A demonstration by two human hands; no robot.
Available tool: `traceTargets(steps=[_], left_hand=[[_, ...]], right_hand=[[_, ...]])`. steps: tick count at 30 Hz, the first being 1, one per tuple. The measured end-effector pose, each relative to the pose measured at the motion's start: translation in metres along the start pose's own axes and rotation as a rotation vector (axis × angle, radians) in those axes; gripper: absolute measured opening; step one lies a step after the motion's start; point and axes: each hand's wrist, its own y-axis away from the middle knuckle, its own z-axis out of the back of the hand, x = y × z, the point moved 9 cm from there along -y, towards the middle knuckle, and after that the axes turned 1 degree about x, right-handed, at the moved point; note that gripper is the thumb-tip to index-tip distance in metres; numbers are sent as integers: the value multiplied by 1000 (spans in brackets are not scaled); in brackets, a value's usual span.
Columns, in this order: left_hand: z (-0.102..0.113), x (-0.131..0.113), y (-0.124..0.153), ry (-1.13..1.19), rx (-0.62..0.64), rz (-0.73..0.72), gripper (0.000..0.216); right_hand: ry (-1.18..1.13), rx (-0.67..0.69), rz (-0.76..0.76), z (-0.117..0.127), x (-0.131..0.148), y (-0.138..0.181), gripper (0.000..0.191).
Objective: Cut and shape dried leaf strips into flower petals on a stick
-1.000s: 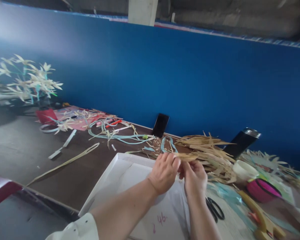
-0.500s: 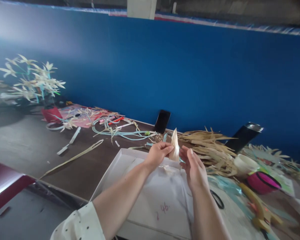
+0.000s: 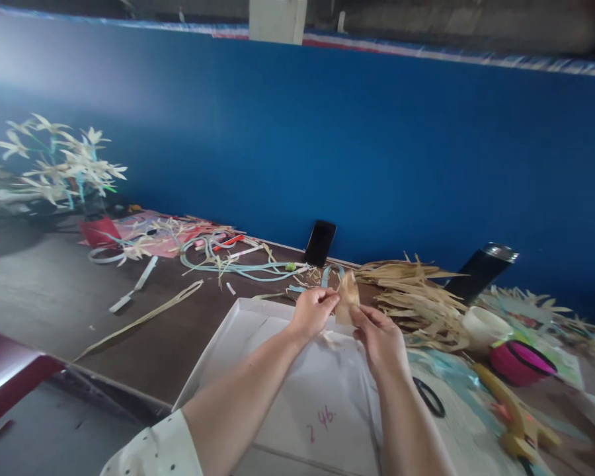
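Between my two hands is a piece of dried husk [image 3: 346, 301], pale tan and flat, held above the far edge of a white box lid [image 3: 277, 370]. My left hand [image 3: 313, 312] pinches its left edge between thumb and fingers. On the other side, my right hand [image 3: 381, 336] grips the lower right edge. A small pale scrap [image 3: 327, 340] lies in the lid just below my hands, partly hidden. Right behind them spreads a pile of dried husks [image 3: 416, 291].
A phone [image 3: 320, 242] leans on the blue wall. To the right are a black bottle [image 3: 483, 270], a white cup [image 3: 486, 325], a pink pouch [image 3: 523, 362] and a yellow glue gun [image 3: 508, 406]. Blue cords [image 3: 242, 268] and a husk-flower arrangement [image 3: 64, 162] stand left.
The husk has turned from upright and pointed to a broader, lower, browner face. My right hand, open beside it before, has closed on its edge.
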Motion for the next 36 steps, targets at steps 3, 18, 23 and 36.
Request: traceTargets(steps=[3, 18, 23, 36], left_hand=[[-5, 1, 3, 68, 50, 35, 33], [29, 18, -6, 167, -169, 183, 45], [25, 15, -4, 162, -144, 194, 42], [17, 5, 0, -79, -131, 130, 42]], right_hand=[[100, -36, 19, 3, 9, 3, 32], [2, 173, -75, -22, -15, 2, 25], [-121, 160, -121, -24, -12, 7, 31], [46, 128, -63, -22, -10, 5, 30]])
